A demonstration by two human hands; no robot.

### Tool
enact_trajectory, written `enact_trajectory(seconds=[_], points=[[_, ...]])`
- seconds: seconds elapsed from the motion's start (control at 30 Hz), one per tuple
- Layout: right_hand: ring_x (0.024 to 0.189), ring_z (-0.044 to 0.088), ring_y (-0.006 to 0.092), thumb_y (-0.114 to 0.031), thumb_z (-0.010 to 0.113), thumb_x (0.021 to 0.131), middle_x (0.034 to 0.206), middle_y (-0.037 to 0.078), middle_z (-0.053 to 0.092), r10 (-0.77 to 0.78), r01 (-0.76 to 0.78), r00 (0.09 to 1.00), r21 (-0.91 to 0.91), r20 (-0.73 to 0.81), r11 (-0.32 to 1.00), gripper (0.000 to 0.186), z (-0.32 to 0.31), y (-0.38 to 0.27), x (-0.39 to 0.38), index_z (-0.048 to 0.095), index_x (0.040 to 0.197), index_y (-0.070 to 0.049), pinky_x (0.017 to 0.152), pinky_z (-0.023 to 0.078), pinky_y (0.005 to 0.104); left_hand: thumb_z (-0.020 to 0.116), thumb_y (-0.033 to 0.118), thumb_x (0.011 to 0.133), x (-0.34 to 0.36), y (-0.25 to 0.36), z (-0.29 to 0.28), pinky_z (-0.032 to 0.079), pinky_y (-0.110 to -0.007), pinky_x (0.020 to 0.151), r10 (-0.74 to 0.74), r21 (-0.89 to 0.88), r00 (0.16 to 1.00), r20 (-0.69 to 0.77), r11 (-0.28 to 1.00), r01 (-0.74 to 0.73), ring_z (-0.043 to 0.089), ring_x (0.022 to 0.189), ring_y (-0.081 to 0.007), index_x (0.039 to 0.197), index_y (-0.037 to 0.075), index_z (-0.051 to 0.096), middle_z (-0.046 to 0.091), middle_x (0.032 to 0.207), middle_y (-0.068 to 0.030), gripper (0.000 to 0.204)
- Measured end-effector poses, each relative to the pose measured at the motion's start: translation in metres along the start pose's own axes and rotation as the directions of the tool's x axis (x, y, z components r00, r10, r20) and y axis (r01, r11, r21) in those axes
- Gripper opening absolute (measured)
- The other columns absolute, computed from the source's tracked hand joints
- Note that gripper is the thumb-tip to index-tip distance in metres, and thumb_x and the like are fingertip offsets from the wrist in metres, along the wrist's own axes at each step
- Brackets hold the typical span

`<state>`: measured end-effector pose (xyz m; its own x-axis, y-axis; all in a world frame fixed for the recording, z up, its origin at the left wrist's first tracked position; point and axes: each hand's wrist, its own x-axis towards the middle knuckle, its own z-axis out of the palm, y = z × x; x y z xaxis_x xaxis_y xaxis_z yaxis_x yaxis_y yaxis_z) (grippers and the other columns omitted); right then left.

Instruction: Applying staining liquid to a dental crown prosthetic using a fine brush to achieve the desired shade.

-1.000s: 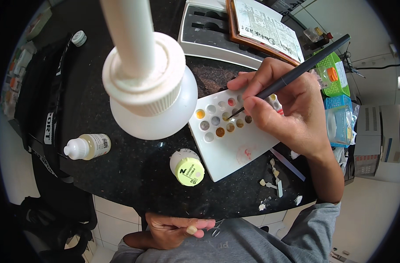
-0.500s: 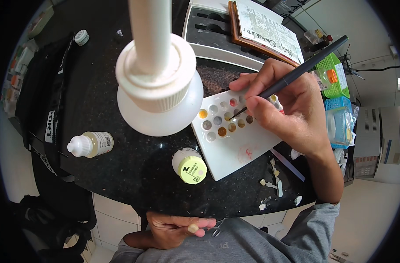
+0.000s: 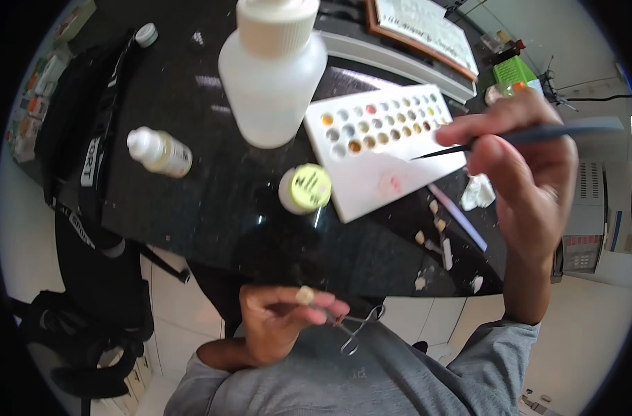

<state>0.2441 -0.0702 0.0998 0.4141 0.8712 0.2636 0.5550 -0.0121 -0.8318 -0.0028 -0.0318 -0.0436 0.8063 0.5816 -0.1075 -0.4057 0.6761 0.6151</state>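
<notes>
My right hand (image 3: 517, 159) holds a dark fine brush (image 3: 572, 130), its tip over the white palette (image 3: 357, 194), whose round wells (image 3: 355, 146) hold colours; the picture is slightly blurred. Below the table's front edge, my left hand (image 3: 274, 319) grips metal forceps (image 3: 361, 326) with looped handles, which carry a small cream tooth-shaped piece (image 3: 305, 295) at the end. Left of the palette stand a jar with a pale green lid (image 3: 309, 187), a large translucent white bottle (image 3: 271, 97) and a small dropper bottle (image 3: 163, 154).
A notebook (image 3: 423, 31) lies on a white case (image 3: 392, 64) at the back. A green basket (image 3: 510, 71) is at right. Small pieces (image 3: 446, 253), a pale purple strip (image 3: 461, 218) and white tissue (image 3: 478, 192) lie by the palette. A black bag (image 3: 80, 132) is at left.
My right hand and brush have moved right, off the colour wells. My left hand is higher, showing more of the forceps. The view has shifted, so the tabletop things appear higher in the picture.
</notes>
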Motion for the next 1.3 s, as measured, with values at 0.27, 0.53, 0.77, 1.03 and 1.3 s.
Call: enact_trajectory(seconds=[0.27, 0.53, 0.77, 1.03, 1.3], points=[[0.062, 0.059, 0.0176, -0.014, 0.070, 0.083, 0.074, 0.010, 0.052, -0.172, 0.167, 0.985, 0.142, 0.022, 0.976, 0.025, 0.046, -0.007, -0.094, 0.050, 0.094, -0.003, 0.056, 0.055, 0.0279, 0.068, 0.009, 0.085, 0.012, -0.006, 0.004, 0.058, -0.033, 0.075, 0.024, 0.027, 0.998, 0.052, 0.999, -0.026, 0.069, 0.084, -0.0236, 0.096, -0.006, 0.066, 0.069, 0.092, -0.0223, 0.019], [0.082, 0.068, 0.0351, 0.004, 0.075, 0.069, 0.074, 0.016, 0.060, -0.292, 0.294, 0.956, 0.229, -0.042, 0.928, 0.029, 0.076, 0.005, -0.109, 0.053, 0.088, 0.003, 0.071, 0.059, 0.0398, 0.069, 0.009, 0.084, 0.008, -0.004, 0.010, 0.059, -0.032, 0.074, 0.103, 0.087, 0.995, 0.011, 0.991, -0.104, 0.068, 0.081, -0.0207, 0.093, -0.007, 0.066, 0.069, 0.090, -0.0194, 0.019], [0.092, 0.065, 0.0411, 0.004, 0.070, 0.076, 0.082, 0.019, 0.057, -0.284, 0.249, 0.950, 0.231, 0.132, 0.941, 0.032, 0.070, 0.008, -0.108, 0.046, 0.096, 0.001, 0.079, 0.058, 0.0480, 0.069, 0.006, 0.083, 0.009, -0.004, 0.009, 0.059, -0.032, 0.075, 0.101, 0.087, 0.995, 0.013, 0.991, -0.102, 0.069, 0.081, -0.0208, 0.093, -0.007, 0.066, 0.068, 0.091, -0.0199, 0.017], [0.090, 0.066, 0.0412, 0.003, 0.071, 0.076, 0.080, 0.021, 0.058, -0.289, 0.260, 0.952, 0.230, 0.105, 0.938, 0.030, 0.074, 0.008, -0.106, 0.047, 0.093, 0.003, 0.078, 0.058, 0.0479, 0.069, 0.004, 0.083, 0.010, -0.004, 0.007, 0.059, -0.033, 0.076, 0.101, 0.057, 0.994, 0.028, 0.993, -0.102, 0.069, 0.083, -0.0219, 0.092, -0.008, 0.066, 0.068, 0.093, -0.0207, 0.015], [0.085, 0.067, 0.0406, 0.002, 0.072, 0.075, 0.077, 0.022, 0.060, -0.293, 0.280, 0.955, 0.217, 0.032, 0.935, 0.027, 0.078, 0.007, -0.105, 0.049, 0.088, 0.004, 0.075, 0.059, 0.0472, 0.068, 0.002, 0.083, 0.010, -0.005, 0.005, 0.059, -0.032, 0.076, 0.096, 0.060, 0.995, 0.037, 0.993, -0.098, 0.068, 0.081, -0.0207, 0.089, -0.008, 0.066, 0.068, 0.090, -0.0194, 0.012]])
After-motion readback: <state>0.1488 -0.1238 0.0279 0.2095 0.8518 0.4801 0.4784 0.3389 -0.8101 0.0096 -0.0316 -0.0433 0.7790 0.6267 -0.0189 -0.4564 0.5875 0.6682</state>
